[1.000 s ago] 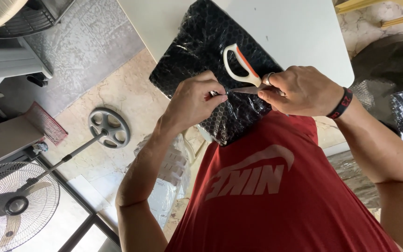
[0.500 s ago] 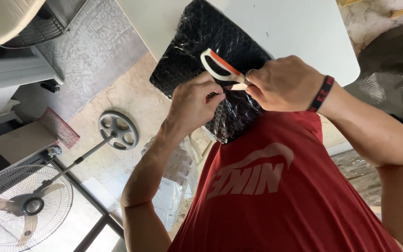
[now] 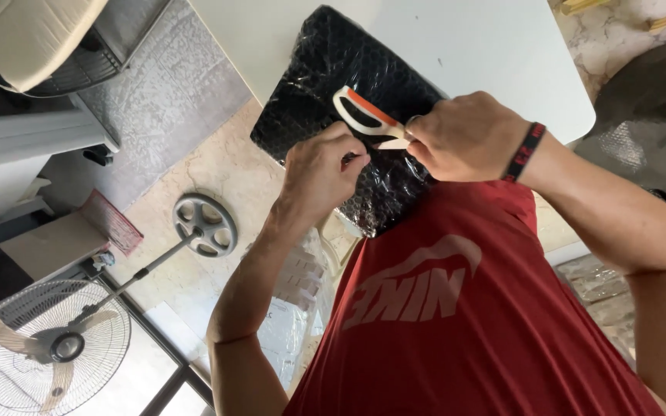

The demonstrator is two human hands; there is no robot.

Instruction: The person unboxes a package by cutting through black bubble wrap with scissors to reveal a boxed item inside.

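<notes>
A flat black package wrapped in bubble film lies half over the edge of a white table, reaching down to my red shirt. My left hand pinches the film near the package's middle. My right hand, with a black and red wristband, holds scissors that have white and orange handles. The handles point up and left over the package. The blades are hidden between my two hands, which nearly touch.
A standing fan lies on the floor at lower left, its round base beside a cardboard box. A cushioned chair is at top left. Clear plastic wrapping lies under my left arm, and dark bubble film at right.
Both hands and the scissors have shifted left across the package. The scissor handles now point more to the upper left. My left hand keeps its pinch on the film.
</notes>
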